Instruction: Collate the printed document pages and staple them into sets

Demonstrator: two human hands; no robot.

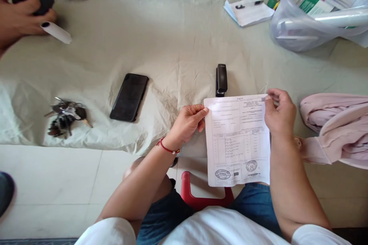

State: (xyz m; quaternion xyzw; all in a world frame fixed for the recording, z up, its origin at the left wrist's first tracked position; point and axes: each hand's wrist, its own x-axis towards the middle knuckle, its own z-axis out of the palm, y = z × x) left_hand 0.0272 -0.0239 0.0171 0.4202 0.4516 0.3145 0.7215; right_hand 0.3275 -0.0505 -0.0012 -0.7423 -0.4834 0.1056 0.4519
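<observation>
Paper [238, 138]: on your side of the stapler [221, 78], both long axes running away from you.
Left hand [189, 122]: your fingers clamp the paper's upper left edge, nearer the stapler.
Right hand [280, 113]: your fingers clamp its upper right corner, farther from the stapler.

Both arms reaching forward, elbows bent. Left forearm [148, 174] slanting inward from lower left; right forearm [289, 178] steeper, leaning slightly inward. Left hand [189, 121] pinching, thumb [203, 112] pointing inward, other fingers curled under. Right hand [281, 114] also in pinch grip, back of hand turned outward; fingertips partly hidden, exact curl hard to judge. Hands apart, roughly level, wrists looking nearly straight.
</observation>
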